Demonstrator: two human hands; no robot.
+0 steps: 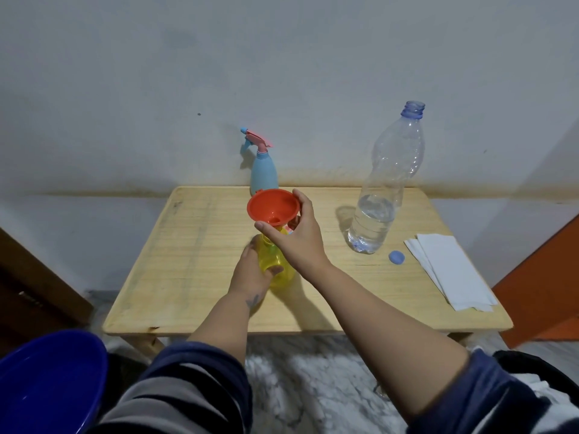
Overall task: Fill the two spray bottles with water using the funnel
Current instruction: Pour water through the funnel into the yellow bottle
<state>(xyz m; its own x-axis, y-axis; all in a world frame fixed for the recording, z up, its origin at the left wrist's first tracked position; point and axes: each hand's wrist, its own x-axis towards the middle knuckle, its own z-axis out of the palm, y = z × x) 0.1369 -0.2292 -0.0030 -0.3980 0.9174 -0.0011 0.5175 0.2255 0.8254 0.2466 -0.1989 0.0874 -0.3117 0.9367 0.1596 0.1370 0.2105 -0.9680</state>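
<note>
A yellow spray bottle (277, 267) without its spray head stands at the middle of the wooden table (188, 245). My left hand (253, 274) grips its body from the left. My right hand (297, 236) holds the red funnel (271, 205) by its rim, the spout at the yellow bottle's mouth. A light blue spray bottle (263, 173) with a pink trigger head stands at the table's back edge. A tall clear water bottle (385, 189), uncapped and about a third full, stands to the right.
The water bottle's blue cap (396, 257) lies on the table beside white paper napkins (451, 270) at the right. A blue basin (47, 383) sits at the bottom left, off the table. An orange panel (545, 277) stands on the right.
</note>
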